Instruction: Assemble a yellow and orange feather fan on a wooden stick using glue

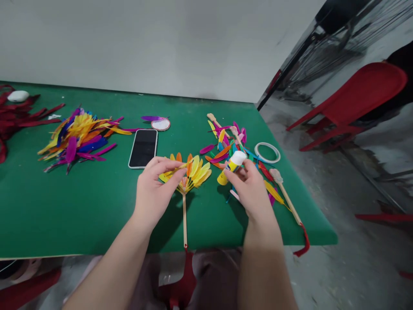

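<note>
On the head view, I have both hands above the green worktop [97, 211]. My left hand [155, 183] is nearly closed, thumb and fingertips pinching a slim yellow feather [187, 163] over the feather fan [201, 171]. My right hand [253, 187] is curled around a yellow glue stick [223, 177] with a white end, gripping it at a tilt between thumb and fingers.

The fan lies between my two hands, its yellow and orange feathers spread away from me and its wooden handle [185, 219] pointing at the near edge, with red ribbon at its tip. Just past my left hand I see a smartphone [143, 148], dark screen up; beyond it, a white disc [160, 125] beside a purple feather [149, 118]. Further left sit a mixed feather pile [84, 137] and dark red ribbons [13, 116].

Around my right hand are loose coloured feathers [222, 153], a tape roll [268, 161] and a ribboned wooden stick [290, 201]. A red chair [364, 92] stands off to the right.
</note>
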Action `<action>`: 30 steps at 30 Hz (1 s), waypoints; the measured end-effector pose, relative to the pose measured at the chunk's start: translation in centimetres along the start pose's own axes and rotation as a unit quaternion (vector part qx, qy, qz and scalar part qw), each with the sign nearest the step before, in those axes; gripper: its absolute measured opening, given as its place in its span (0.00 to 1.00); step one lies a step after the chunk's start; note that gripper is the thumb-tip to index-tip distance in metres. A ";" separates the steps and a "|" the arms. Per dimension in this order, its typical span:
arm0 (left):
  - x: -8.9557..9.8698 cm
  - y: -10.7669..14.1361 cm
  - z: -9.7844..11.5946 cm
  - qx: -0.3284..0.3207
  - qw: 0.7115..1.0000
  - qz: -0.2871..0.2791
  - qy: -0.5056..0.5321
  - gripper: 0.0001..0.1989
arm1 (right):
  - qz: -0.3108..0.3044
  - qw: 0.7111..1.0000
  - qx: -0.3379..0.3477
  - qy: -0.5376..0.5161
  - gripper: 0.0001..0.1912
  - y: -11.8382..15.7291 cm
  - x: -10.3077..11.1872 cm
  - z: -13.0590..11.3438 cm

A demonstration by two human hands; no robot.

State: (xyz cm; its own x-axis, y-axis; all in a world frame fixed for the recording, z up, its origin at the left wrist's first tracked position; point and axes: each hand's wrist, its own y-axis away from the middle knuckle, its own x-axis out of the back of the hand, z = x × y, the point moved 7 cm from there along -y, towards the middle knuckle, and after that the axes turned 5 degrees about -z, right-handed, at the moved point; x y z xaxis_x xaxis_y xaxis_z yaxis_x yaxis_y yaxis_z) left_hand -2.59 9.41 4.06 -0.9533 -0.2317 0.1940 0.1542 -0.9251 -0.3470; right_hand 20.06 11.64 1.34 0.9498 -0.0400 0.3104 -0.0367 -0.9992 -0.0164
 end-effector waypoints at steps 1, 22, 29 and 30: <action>0.0 0.0 0.0 -0.002 1.000 0.003 0.002 0.03 | -0.002 1.000 -0.005 0.025 0.18 0.1 -0.1 0.0; -0.1 0.3 1.4 -0.050 0.997 -0.042 -0.040 0.09 | -0.001 0.929 0.074 0.364 0.12 -0.8 -0.4 -0.4; -0.1 0.6 1.5 -0.066 0.996 -0.058 0.028 0.11 | -0.001 0.924 0.066 0.376 0.21 -0.8 -0.1 0.5; -0.2 0.6 1.5 -0.070 0.995 -0.060 0.032 0.10 | -0.002 0.924 0.066 0.377 0.22 -0.7 0.0 0.5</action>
State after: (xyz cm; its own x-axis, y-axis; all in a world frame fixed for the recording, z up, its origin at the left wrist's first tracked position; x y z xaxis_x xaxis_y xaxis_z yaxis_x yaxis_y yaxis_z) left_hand -1.95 8.40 5.23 -0.9781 -0.0987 0.1835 0.0057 -0.8931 -0.4499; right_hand 20.26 12.30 0.93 0.4612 -0.0784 0.8838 0.0515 -0.9920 -0.1149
